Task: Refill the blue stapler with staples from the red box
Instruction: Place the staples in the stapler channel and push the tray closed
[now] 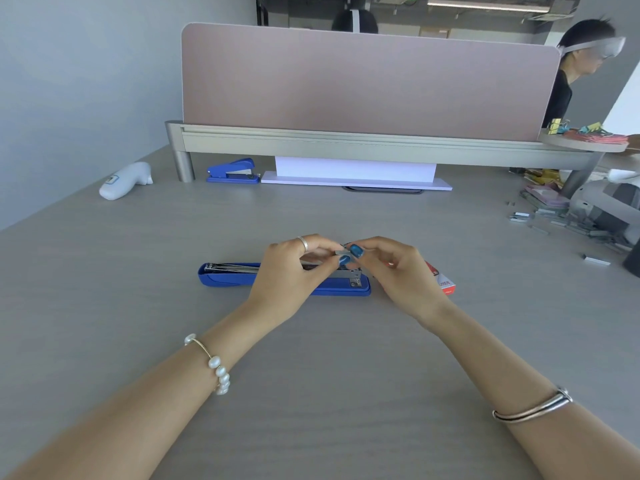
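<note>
The blue stapler lies flat and swung fully open on the grey desk, its metal staple channel facing up. Just above its right half, my left hand and my right hand meet, and their fingertips pinch a short grey strip of staples between them. The red box lies on the desk behind my right hand, which hides most of it.
A second blue stapler stands at the back under the divider rail, beside a white block. A white controller lies far left. Loose staple strips scatter at the right near a headset. Another person stands behind the divider at right.
</note>
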